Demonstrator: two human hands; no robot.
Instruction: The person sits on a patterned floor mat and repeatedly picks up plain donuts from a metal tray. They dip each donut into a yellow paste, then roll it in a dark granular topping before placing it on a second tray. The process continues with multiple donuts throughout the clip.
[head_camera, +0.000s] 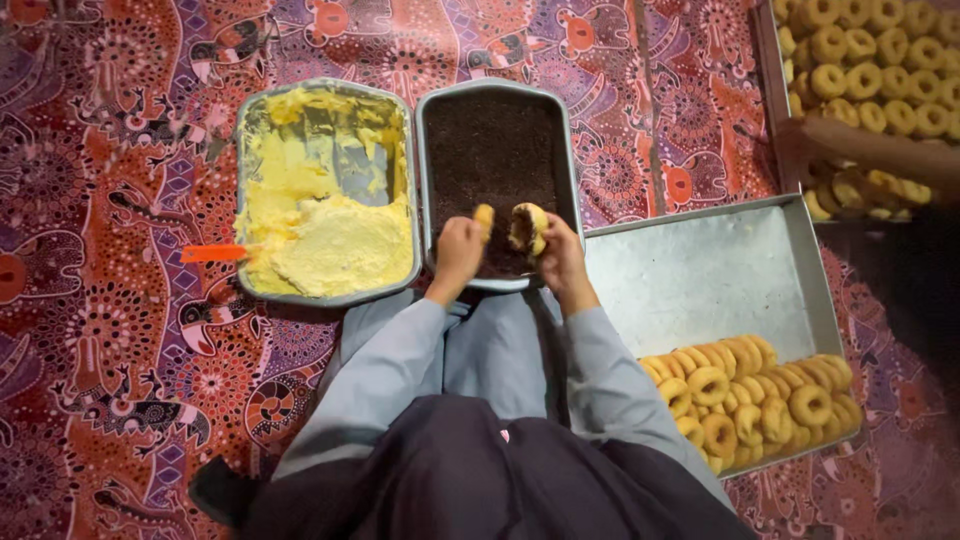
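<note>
Patterned mat (120, 300), red and purple, covers the whole floor; the person sits on it, sleeves of pale grey-blue reaching forward.

Big metal tray (700, 270) at near right: far part bare, near part packed with rows of finished ring doughnuts (750, 395), overlapping one another. A second tray of doughnuts (870, 60) sits far right, with another person's hand (800, 150) reaching over its near edge; what that hand holds I cannot tell.

Two smaller tins side by side at centre. Left tin (325, 95) holds pale yellow cream, heaped toward the near side, scraped thin at the far side; an orange-handled spatula (215, 253) pokes out over its left rim. Right tin (497, 90) is full of dark sprinkles (490, 150).

Both hands work over the near end of the sprinkle tin. Right hand (560, 255) closed around a doughnut (527, 228), one face already dark with sprinkles. Left hand (458, 245) curled narrow, a small yellow bit (484, 218) pinched at the fingertips, just beside the doughnut.

Step in hand, by my reading: coating a creamed doughnut in sprinkles. Next move would likely call for shaking off the loose sprinkles above the tin, then carrying the piece right to the big tray and laying it down without smearing the coated face.
</note>
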